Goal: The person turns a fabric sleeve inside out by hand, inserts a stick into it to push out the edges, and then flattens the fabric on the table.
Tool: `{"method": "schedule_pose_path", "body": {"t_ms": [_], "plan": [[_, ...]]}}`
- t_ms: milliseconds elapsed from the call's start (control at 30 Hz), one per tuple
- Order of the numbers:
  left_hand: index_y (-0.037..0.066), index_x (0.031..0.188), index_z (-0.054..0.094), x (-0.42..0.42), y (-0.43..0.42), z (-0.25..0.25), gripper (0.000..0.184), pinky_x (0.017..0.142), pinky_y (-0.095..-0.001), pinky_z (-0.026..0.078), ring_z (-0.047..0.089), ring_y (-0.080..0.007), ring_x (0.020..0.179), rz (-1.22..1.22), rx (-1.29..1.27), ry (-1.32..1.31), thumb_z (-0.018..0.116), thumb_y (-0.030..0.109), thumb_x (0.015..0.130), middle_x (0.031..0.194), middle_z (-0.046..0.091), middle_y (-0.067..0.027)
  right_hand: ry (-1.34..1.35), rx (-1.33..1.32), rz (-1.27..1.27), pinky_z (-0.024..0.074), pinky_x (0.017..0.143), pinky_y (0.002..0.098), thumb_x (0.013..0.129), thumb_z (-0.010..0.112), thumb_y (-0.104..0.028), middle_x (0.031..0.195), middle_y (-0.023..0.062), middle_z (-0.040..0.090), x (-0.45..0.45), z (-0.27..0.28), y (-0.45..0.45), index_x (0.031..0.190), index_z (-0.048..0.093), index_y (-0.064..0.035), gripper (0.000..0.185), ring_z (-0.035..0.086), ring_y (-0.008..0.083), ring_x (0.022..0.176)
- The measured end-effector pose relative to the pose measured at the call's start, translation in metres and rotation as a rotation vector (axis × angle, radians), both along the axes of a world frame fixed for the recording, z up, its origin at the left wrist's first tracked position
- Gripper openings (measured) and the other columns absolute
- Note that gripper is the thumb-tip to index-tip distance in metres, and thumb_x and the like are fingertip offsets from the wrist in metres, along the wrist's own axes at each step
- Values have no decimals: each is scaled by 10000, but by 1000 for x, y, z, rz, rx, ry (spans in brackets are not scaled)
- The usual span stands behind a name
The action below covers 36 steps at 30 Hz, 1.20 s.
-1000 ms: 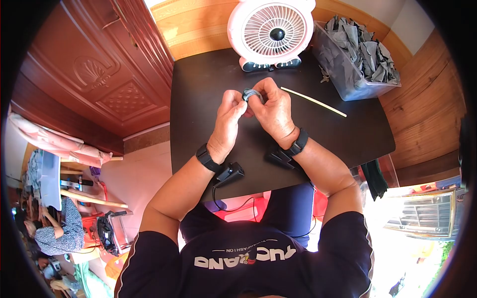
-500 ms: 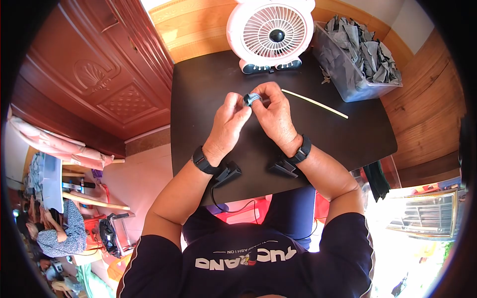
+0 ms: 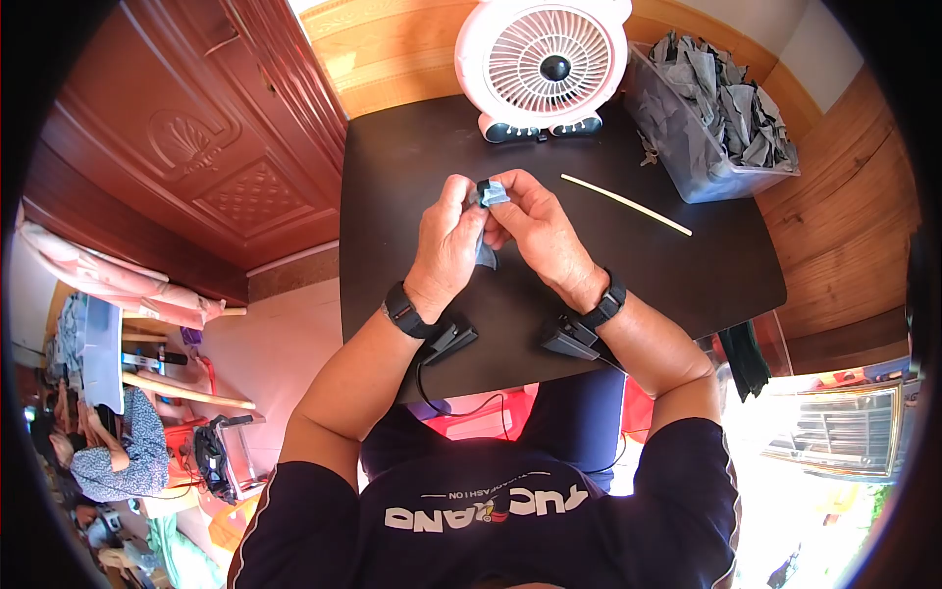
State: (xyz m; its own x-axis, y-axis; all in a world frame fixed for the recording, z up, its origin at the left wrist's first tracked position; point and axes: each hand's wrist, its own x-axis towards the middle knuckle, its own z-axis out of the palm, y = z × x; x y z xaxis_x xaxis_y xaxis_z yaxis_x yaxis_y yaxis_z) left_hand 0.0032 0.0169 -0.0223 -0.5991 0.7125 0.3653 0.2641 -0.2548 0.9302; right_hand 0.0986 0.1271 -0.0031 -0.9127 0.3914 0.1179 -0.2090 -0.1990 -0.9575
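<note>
Above the middle of the dark table (image 3: 392, 167), a small blue-grey piece of fabric (image 3: 497, 193) with a dark part is pinched between my two hands. My left hand (image 3: 444, 240) is closed on its left side, thumb and fingers together. My right hand (image 3: 543, 231) grips the right side with thumb and forefinger. A fabric end (image 3: 486, 257) hangs below the fingers, between the palms. Each wrist wears a black strap with a black device beneath it. To the right of my right hand lies a thin pale stick (image 3: 626, 204), touched by neither hand.
A pink-and-white fan (image 3: 543, 69) stands at the table's back edge. Right of it, a clear plastic bin (image 3: 706, 182) holds many grey fabric pieces (image 3: 731, 108). A reddish-brown door (image 3: 186, 147) is to the left. Another person (image 3: 128, 452) sits at the lower left.
The fabric has turned in my fingers; more of its blue-grey side shows, and an end now hangs below. My hands have shifted slightly. The stick lies unchanged on the table.
</note>
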Motion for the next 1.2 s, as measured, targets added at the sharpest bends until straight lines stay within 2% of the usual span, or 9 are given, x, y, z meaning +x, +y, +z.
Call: {"method": "schedule_pose_path", "body": {"t_ms": [100,200,300,400,900,1000,1100,1133,1200], "plan": [[5,987,456,-8,-4,0,132,645,-230,443,495,-74,743,-37,-81,-55,460,128,937,854,527,-32,-36,27,36,510,667,246,934,575,-94,873,53,639,2,10,-2,1084,541,-3,179,602,96,729],[6,976,461,-7,-4,5,121,669,-223,434,489,-72,757,41,-105,98,475,112,918,856,524,-31,-79,39,12,515,713,252,907,621,-98,870,45,653,4,12,1,1049,579,-3,176,615,101,760],[8,977,461,-5,-5,7,122,689,-221,420,471,-70,765,86,-120,165,494,102,905,859,521,-30,-36,274,-127,507,699,245,862,676,-92,843,39,664,1,2,6,951,617,-6,137,615,95,749],[32,950,445,-6,-2,1,111,622,-308,452,539,-177,633,103,-33,193,536,32,886,712,572,-97,3,385,-207,505,674,247,811,705,-71,782,25,657,-1,-1,11,850,620,-11,111,607,89,710],[36,994,415,20,-5,11,155,569,-281,422,446,-114,599,45,33,189,527,-4,893,683,486,-40,162,862,-610,483,518,328,782,669,-39,610,87,571,4,8,-3,884,539,-47,165,597,216,530],[25,1027,438,15,-7,7,150,603,-272,433,476,-113,639,97,-14,174,512,18,896,723,520,-48,122,819,-537,498,554,317,784,678,-36,654,82,585,3,11,-5,911,555,-42,176,615,205,571],[11,1054,473,7,-9,10,166,646,-257,442,508,-113,694,145,39,163,493,31,890,770,554,-56,300,774,-366,513,620,303,782,685,-39,766,91,609,3,10,-5,966,577,-35,213,635,188,651],[2,1079,519,8,-8,17,242,717,-220,421,466,-58,792,159,40,96,444,35,851,919,542,-16,295,765,-271,515,692,294,784,690,-44,871,98,614,6,12,-6,1018,599,-32,252,644,180,729],[7,1058,543,-2,-9,17,240,733,-222,421,483,-70,791,107,63,-91,460,37,835,903,546,-8,298,744,-167,511,728,287,832,654,-42,910,95,623,6,11,-4,1034,609,-19,208,633,163,759]]}}
